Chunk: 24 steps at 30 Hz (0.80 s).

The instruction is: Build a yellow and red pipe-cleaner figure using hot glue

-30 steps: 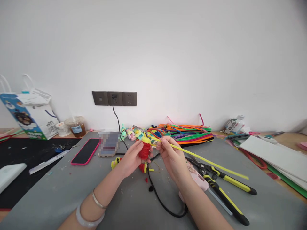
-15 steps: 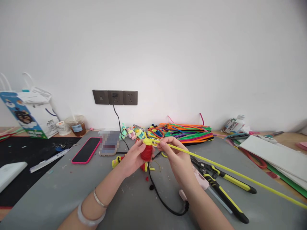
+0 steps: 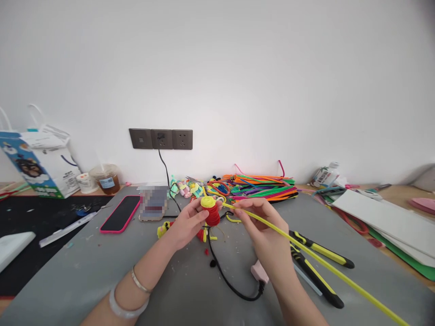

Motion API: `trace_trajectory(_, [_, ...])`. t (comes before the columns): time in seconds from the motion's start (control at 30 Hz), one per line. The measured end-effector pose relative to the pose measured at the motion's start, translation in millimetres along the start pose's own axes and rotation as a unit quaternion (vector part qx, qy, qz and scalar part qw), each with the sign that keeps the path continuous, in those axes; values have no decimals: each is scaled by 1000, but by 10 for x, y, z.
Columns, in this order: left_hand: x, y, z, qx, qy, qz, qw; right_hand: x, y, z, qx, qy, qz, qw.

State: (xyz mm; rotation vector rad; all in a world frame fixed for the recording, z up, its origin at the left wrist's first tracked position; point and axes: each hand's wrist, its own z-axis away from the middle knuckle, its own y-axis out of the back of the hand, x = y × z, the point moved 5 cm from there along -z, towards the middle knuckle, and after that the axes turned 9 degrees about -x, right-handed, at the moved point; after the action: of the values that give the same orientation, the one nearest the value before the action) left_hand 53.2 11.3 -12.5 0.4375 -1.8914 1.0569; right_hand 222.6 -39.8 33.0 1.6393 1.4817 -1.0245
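In the middle of the head camera's view, above a grey mat [image 3: 190,294], the left hand [image 3: 186,226] holds a small red coil [image 3: 212,215] with a yellow spiral top [image 3: 208,202]. This hand is partly closed: the thumb lies on the near side of the coil, and the other fingers are bent around it, partly hidden. The coil is a little tilted, and its yellow top is turned toward the camera.

The right hand [image 3: 270,228] is just beside it. Its thumb and index finger are pinched together on a long yellow pipe cleaner [image 3: 326,266], and the other fingers are loosely curled. The pipe cleaner goes from beside the yellow top, passes across this hand and reaches the bottom edge at the right. I cannot tell if it is joined to the coil.

Behind the hands, near the wall, lies a bundle of coloured pipe cleaners [image 3: 263,186]. Under the right forearm, partly covered, are pliers with black and yellow handles [image 3: 317,280]. A black cable [image 3: 218,267] curves on the mat to a pink plug [image 3: 259,272]. To the left lies a phone with a pink edge [image 3: 121,214].
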Motion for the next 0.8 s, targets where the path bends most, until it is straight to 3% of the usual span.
trace_trajectory(0.1, [-3,-3,8,0,4,-13,1000,-61,227,39,35,-9,21,999])
trace_trajectory(0.17, [-15,4,7,4,6,-19,1000,-90,406,29,25,-29,57,998])
trace_trajectory(0.3, [-43,39,-6,16,4,-48,999,-92,661,-35,-88,-116,175,974])
trace_trajectory(0.4, [-27,105,-14,50,-12,-51,997,-103,740,-75,-134,-146,256,946])
trace_trajectory(0.6, [99,282,-21,119,-44,-82,989,-45,573,-201,-156,-83,337,925])
trace_trajectory(0.7, [147,322,-23,126,-51,-96,986,50,367,-310,-190,-46,368,909])
trace_trajectory(0.8, [168,309,-23,113,-58,-104,986,174,126,-412,-246,-25,416,875])
